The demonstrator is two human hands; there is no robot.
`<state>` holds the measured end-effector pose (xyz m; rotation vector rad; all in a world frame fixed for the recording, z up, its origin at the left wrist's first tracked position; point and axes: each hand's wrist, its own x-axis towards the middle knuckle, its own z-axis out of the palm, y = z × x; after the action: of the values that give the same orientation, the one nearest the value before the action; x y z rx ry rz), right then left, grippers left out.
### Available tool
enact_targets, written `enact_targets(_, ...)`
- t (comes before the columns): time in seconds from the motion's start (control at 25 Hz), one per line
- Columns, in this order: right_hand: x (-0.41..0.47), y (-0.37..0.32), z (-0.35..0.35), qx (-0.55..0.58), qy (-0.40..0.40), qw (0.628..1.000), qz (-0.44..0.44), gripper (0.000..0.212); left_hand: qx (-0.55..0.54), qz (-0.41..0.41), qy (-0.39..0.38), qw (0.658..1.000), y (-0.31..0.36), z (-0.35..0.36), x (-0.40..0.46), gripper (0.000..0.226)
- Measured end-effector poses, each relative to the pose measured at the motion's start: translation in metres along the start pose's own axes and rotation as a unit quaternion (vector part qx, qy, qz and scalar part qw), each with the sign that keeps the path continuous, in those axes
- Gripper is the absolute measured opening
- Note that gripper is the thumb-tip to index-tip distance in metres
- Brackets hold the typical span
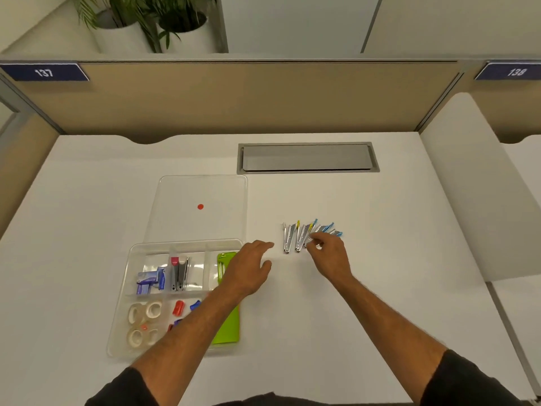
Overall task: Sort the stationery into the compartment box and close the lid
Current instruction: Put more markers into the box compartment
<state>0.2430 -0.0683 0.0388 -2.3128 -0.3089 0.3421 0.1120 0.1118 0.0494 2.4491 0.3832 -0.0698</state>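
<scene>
The white desk (380, 288) fills the frame. At lower left sits the compartment box (123, 326), its lid (202, 189) lying open behind it. Right of centre is a row of metal clips (295, 237), long axes pointing up-frame. The right hand (328, 256) pinches one at the row's right part; the left hand (248, 268), fingers relaxed, hovers just left of the row.

Partition signs (44, 72): "137", "138"
</scene>
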Motion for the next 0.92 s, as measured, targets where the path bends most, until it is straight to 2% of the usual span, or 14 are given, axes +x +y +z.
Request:
enact_targets(0.24,0.05,-0.002,0.01,-0.01,-0.036,0.998,0.048,0.02,-0.008,-0.02,0.013,1.0,0.004,0.011,0.029,0.04)
enact_targets(0.56,0.101,0.0,0.042,-0.195,-0.095,0.974,0.065,0.018,-0.013,-0.037,0.0,0.999,-0.015,0.016,0.054,0.038)
enact_targets(0.8,0.112,0.002,0.048,-0.159,-0.131,0.974,0.099,0.025,-0.027,-0.082,-0.018,0.996,-0.005,0.035,0.082,0.046)
enact_targets(0.92,0.107,0.002,0.045,-0.123,-0.122,0.977,0.124,0.02,0.028,-0.106,-0.032,0.993,0.007,0.045,0.102,0.051)
